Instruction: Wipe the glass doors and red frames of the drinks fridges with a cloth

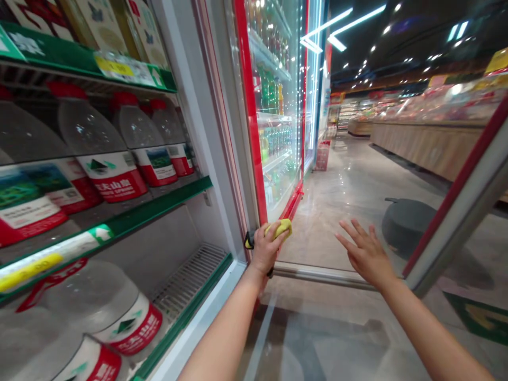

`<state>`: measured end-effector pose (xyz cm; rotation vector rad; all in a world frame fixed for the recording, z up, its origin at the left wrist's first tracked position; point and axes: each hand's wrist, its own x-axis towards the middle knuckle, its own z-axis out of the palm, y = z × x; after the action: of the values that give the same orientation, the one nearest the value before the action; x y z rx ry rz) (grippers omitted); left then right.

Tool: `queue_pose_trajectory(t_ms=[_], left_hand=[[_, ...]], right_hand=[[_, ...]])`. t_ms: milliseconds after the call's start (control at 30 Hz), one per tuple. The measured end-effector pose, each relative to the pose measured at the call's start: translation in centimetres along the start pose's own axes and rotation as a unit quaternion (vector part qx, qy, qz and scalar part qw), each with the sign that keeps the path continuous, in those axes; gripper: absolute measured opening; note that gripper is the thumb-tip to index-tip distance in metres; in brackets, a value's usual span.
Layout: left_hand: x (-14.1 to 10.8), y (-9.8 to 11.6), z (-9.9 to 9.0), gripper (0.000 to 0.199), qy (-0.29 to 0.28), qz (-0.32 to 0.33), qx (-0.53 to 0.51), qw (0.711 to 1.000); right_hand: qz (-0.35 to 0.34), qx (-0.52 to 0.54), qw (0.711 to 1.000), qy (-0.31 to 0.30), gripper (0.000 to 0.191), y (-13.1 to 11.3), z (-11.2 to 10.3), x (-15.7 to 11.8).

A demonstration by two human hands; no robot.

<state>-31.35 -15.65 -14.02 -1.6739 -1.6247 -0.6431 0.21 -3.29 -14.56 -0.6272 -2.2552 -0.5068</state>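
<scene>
My left hand is closed on a yellow cloth, low by the hinge side of an open glass fridge door. Beside its wrist is a small black and yellow piece that I cannot make out. My right hand hangs with fingers spread in front of the door's glass, holding nothing; whether it touches the pane I cannot tell. The door's lower frame runs below both hands, and its red-edged side frame slants up at the right.
To the left, fridge shelves hold large water bottles with red caps. Another glass-fronted fridge stands beyond. Through the door I see a dark round object on the shiny floor and a long wood-sided display.
</scene>
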Motion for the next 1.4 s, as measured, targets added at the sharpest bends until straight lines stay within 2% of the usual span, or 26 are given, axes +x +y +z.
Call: queue_pose_trajectory(t_ms=[100,200,300,433,500,567,633,733,833,900,967,1100,1167,1300,1400], left_hand=[[1.4,-1.6,-2.5,0.052,0.010,-0.009,0.029,1.000],[0.8,-2.6,-2.5,0.060,0.029,-0.041,0.058,0.997],[-2.0,-2.7,0.0,0.069,-0.029,-0.080,0.069,0.994],[-8.5,-1.1,4.4,0.079,-0.114,-0.138,0.051,0.982],[-11.5,-0.1,5.9,0.080,-0.128,-0.136,0.044,0.981],[-12.9,0.2,6.5,0.079,-0.133,-0.131,0.038,0.982],[-12.1,-0.3,6.3,0.080,-0.135,-0.126,0.032,0.982],[-6.9,-2.0,4.9,0.081,-0.114,-0.119,0.029,0.986],[-1.4,-3.2,3.9,0.074,-0.005,-0.131,0.033,0.991],[-0.4,-3.2,4.1,0.072,0.019,-0.122,0.044,0.991],[-2.2,-2.6,5.1,0.072,0.006,-0.086,0.053,0.995],[-9.4,-1.7,6.9,0.069,-0.034,-0.016,0.033,0.999],[-12.0,-1.9,7.2,0.067,-0.050,0.021,0.017,0.998],[-13.6,-3.2,7.0,0.066,-0.075,0.065,-0.011,0.995],[-13.3,-2.5,7.3,0.067,-0.082,0.076,-0.029,0.993]], right_hand=[[-0.005,0.012,1.000,0.012,0.050,0.1,0.7,-0.2],[-0.007,0.014,1.000,0.024,0.049,0.1,1.0,-0.3],[-0.009,0.008,1.000,0.020,0.050,0.1,1.0,-0.4],[-0.018,-0.005,1.000,0.006,0.053,0.3,0.7,-0.8],[-0.019,-0.009,1.000,0.000,0.055,0.4,0.6,-1.0],[-0.016,-0.012,1.000,-0.004,0.056,0.5,0.6,-1.2],[-0.014,-0.013,1.000,-0.005,0.057,0.5,0.7,-1.4],[-0.012,-0.007,1.000,-0.005,0.056,0.5,0.8,-1.6],[-0.006,0.005,1.000,-0.002,0.053,0.5,1.0,-1.6],[-0.004,0.007,1.000,0.002,0.052,0.6,1.0,-1.6],[-0.003,0.006,1.000,0.002,0.052,0.6,1.0,-1.6],[-0.006,0.001,1.000,-0.008,0.053,0.9,0.9,-1.5],[-0.008,-0.001,1.000,-0.011,0.054,1.1,0.8,-1.5],[-0.010,0.004,1.000,-0.014,0.060,1.5,0.9,-1.5],[-0.011,0.011,1.000,-0.013,0.067,1.5,1.0,-1.5]])
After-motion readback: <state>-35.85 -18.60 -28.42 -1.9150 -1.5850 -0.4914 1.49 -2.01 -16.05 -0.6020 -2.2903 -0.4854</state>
